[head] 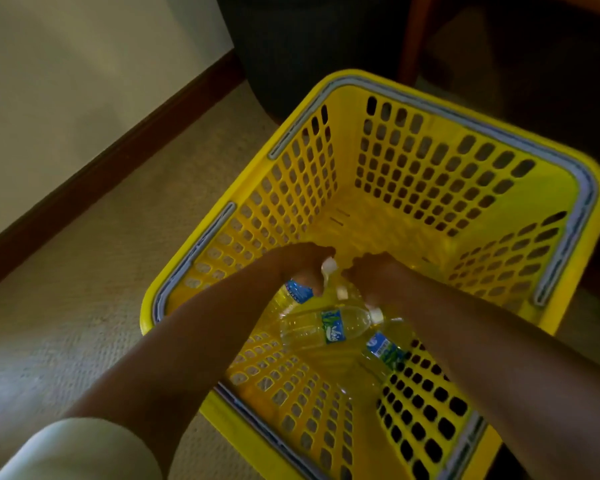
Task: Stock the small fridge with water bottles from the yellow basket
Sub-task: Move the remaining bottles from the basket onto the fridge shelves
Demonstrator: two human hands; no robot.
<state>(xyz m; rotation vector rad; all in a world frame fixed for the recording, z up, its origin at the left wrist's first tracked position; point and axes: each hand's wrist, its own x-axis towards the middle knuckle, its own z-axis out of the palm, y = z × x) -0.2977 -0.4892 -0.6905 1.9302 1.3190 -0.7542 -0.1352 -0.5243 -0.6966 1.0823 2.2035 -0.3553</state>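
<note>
Yellow basket: perforated plastic walls, grey handles folded flat along the rim, standing on beige carpet near a dark wooden skirting board and a pale wall. Contents: water bottles lying on the basket floor at the near end. One clear bottle with a blue-and-green label lies on its side between the forearms, white cap toward the right. A second bottle lies just beside it under the right forearm, and a third bottle shows a blue label below the left hand. Left hand: inside the basket, fingers curled around the neck of a white-capped bottle. Right hand: inside the basket, fingers bent downward over the bottle tops; what it holds, if anything, cannot be told. Pale sleeve at lower left. Fridge not in view.
</note>
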